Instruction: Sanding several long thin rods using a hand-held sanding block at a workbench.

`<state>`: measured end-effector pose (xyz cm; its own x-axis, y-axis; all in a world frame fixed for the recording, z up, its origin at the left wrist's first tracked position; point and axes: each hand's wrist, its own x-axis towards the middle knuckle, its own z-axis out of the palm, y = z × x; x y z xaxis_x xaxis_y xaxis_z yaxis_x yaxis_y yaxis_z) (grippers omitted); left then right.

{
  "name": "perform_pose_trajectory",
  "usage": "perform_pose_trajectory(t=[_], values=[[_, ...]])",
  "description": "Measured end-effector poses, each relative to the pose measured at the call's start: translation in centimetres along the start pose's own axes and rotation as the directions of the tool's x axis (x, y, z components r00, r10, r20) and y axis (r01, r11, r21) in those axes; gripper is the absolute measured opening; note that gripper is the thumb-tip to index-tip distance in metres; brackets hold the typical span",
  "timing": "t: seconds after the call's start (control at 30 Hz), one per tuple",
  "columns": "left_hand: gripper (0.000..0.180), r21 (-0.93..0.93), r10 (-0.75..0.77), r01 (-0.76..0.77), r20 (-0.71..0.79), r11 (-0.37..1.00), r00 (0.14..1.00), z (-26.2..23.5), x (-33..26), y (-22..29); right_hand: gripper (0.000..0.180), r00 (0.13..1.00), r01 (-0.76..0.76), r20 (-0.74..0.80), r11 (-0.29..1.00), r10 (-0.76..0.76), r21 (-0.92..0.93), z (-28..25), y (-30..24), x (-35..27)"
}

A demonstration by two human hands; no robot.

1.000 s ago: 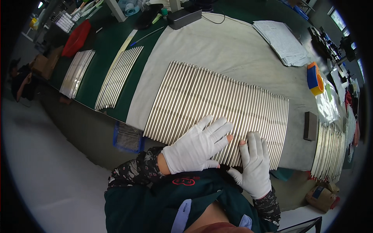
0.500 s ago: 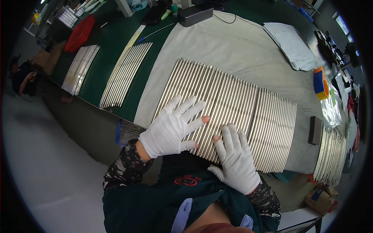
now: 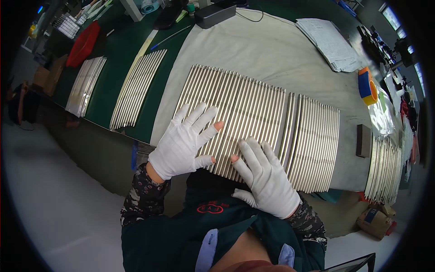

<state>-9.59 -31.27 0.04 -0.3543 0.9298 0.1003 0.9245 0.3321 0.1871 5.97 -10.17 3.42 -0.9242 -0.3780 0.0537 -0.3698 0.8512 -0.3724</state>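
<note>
A broad row of thin silver metal rods (image 3: pixel 231 97) lies side by side on a pale cloth. My left hand (image 3: pixel 177 147), in a white glove with the thumb and one fingertip bare, rests flat on the left part of this row with fingers spread. Over the row's near right part lies my right hand (image 3: pixel 267 181), also white-gloved, its fingers stretched out and greyish at the tips. To the right of the row, a narrow strip of rods (image 3: pixel 288 127) stands apart, with gaps on both sides. Beyond it lies a second group of rods (image 3: pixel 317 140).
More rods (image 3: pixel 139 86) and a wrapped bundle (image 3: pixel 86 86) lie on the green table at left, near a red tray (image 3: pixel 84 44). Paper sheets (image 3: pixel 327 43), a tape roll (image 3: pixel 367 86), a dark block (image 3: pixel 363 140) and another rod bundle (image 3: pixel 383 170) sit at right.
Both hands have shifted left along with the broad row of rods. A gap has opened between that row and a narrow strip of rods, which stays near the right group.
</note>
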Motion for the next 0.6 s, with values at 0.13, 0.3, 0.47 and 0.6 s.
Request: perform_pose_trajectory(t=[0.13, 0.3, 0.47, 0.6], values=[[0.081, -0.102, -0.048, 0.046, -0.024, 0.994, 0.999, 0.6, -0.5, -0.6, 0.079, 0.968, -0.219, -0.151, 0.967, 0.198, -0.133, -1.7, 2.7, -3.6], [0.084, -0.16, -0.045, 0.011, -0.213, 0.987, 0.976, -1.8, 0.7, -2.2, 0.074, 0.871, -0.48, -0.319, 0.787, 0.374, -0.387, -1.9, 9.1, -11.5], [0.08, -0.27, -0.172, 0.098, -0.267, 0.958, 0.948, -0.9, 1.7, -5.9, 0.072, 0.859, -0.445, -0.362, 0.877, 0.361, -0.182, 0.4, 11.1, -13.0], [0.079, -0.116, -0.128, 0.105, -0.221, 0.988, 0.967, 1.2, 1.6, -7.1, 0.073, 0.893, -0.419, -0.3, 0.864, 0.335, -0.28, 0.2, 9.8, -11.4]])
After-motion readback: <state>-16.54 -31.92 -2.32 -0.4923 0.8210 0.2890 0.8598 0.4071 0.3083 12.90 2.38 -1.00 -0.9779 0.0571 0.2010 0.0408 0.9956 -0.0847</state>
